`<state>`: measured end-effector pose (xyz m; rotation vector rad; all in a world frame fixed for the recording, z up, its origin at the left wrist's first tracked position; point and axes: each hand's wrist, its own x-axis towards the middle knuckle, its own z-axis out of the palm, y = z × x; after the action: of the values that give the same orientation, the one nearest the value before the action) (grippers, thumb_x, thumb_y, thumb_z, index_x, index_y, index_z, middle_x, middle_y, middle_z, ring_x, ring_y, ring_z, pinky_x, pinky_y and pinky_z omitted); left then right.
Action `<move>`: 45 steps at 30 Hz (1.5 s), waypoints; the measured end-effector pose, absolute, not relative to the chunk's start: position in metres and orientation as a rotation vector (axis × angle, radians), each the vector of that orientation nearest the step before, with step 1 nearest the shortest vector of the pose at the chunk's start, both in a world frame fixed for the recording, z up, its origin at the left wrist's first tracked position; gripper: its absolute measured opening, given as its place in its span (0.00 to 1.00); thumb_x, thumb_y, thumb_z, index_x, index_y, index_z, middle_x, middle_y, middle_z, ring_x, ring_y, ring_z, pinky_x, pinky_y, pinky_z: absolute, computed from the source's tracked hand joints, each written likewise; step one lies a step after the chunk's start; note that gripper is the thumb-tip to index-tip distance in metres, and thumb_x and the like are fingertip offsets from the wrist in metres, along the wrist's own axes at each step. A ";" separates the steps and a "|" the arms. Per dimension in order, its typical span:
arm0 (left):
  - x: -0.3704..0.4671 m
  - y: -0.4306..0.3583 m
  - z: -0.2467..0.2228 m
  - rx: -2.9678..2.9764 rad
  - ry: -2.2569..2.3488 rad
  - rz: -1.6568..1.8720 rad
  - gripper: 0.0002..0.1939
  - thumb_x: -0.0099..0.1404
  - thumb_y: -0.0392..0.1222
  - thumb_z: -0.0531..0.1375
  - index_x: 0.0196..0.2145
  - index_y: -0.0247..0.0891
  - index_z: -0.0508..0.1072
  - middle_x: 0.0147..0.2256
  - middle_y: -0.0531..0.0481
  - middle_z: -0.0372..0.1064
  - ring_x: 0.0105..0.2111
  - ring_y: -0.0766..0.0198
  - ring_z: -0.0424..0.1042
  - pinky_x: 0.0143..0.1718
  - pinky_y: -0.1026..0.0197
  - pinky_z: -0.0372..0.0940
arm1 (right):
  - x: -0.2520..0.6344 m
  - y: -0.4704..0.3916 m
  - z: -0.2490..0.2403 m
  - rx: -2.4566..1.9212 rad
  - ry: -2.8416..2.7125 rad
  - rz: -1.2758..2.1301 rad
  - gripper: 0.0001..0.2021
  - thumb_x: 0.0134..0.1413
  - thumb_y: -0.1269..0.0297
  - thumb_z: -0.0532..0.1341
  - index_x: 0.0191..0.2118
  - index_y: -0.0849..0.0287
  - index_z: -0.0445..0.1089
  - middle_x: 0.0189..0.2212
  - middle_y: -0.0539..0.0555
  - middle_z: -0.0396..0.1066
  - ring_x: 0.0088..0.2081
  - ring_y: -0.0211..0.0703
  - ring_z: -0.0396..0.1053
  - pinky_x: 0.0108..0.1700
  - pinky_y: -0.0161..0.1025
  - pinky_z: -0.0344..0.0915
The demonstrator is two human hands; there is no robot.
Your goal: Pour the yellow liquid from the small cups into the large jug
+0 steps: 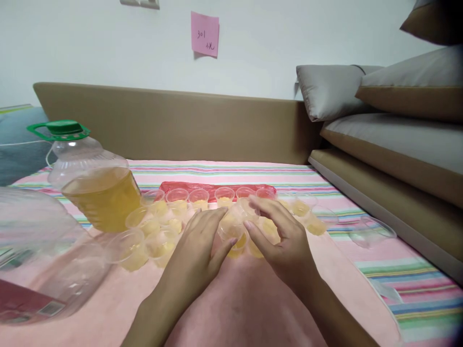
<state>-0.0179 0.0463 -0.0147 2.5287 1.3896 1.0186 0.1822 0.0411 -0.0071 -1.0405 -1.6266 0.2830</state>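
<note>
- The left hand (198,241) and the right hand (285,236) reach over the middle of a group of round, see-through plastic cups with yellow liquid in them (238,241).
- The left grip is partly open, with a gap between thumb and fingers. It does not seem to hold anything.
- The right grip is open too, with bent fingers and the thumb apart. I cannot tell if any fingertip touches a cup.
- The cups stand close together on a plain pink cloth (235,308), over a striped, many-coloured cloth (427,289).
- A shiny red plastic sheet (217,186) lies just behind the back cups.
- A big clear plastic bottle with a green cap and yellow liquid (104,197) is left of the cups.
- One clear plastic cup on its side (372,232) lies to the right, apart from the group.
</note>
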 end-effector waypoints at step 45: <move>-0.019 0.044 -0.013 2.497 1.411 0.995 0.24 0.75 0.49 0.59 0.64 0.42 0.62 0.61 0.42 0.70 0.61 0.48 0.69 0.60 0.40 0.67 | 0.189 0.041 -0.003 -1.020 -1.674 0.282 0.18 0.62 0.66 0.66 0.57 0.47 0.75 0.55 0.53 0.77 0.55 0.48 0.76 0.58 0.52 0.74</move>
<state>-0.0189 0.0441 -0.0129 2.4972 1.4110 0.9949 0.1891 0.0414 -0.0033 -1.0197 -1.6740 0.2817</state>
